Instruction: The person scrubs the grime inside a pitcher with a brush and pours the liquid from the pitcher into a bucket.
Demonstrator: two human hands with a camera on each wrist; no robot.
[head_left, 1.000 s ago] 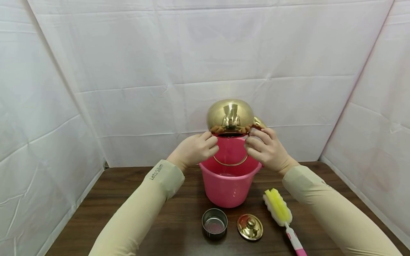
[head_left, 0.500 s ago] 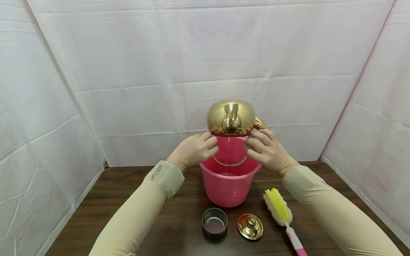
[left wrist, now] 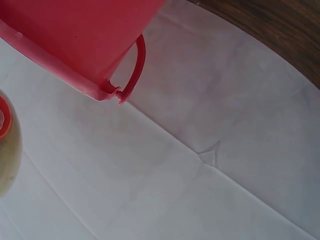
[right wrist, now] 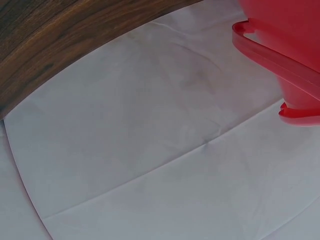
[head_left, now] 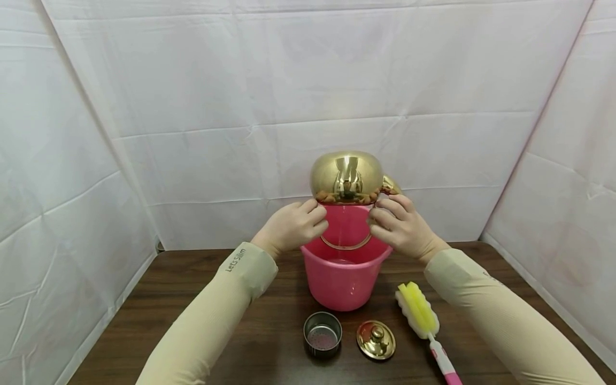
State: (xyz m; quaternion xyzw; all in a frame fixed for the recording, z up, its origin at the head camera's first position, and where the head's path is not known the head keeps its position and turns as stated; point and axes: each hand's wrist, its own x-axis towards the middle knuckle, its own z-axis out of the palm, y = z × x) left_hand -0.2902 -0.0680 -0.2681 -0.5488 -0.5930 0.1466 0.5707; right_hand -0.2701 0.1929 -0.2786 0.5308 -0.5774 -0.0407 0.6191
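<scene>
A shiny gold teapot [head_left: 345, 174] is tipped over above a pink bucket [head_left: 341, 283], its mouth side facing down. A spout [head_left: 391, 185] juts out on its right. The thin bail handle [head_left: 344, 247] hangs in an arc below, in front of the bucket's inside. My left hand [head_left: 295, 224] grips the pot at its lower left, fingers curled. At the lower right my right hand [head_left: 401, 222] holds it the same way. Part of the rounded gold pot [left wrist: 7, 160] shows at the left edge of the left wrist view. No fingers show in either wrist view.
On the dark wooden table [head_left: 202, 315], in front of the bucket, sit a small metal strainer cup [head_left: 322, 336] and a gold knobbed lid [head_left: 376, 340]. A yellow-and-white sponge brush [head_left: 421, 315] lies to their right. White cloth walls [head_left: 192, 107] surround the table.
The teapot has tipped slightly further; the dark opening seen at its lower edge a second ago is now hidden. Both hands have stayed in place on it.
</scene>
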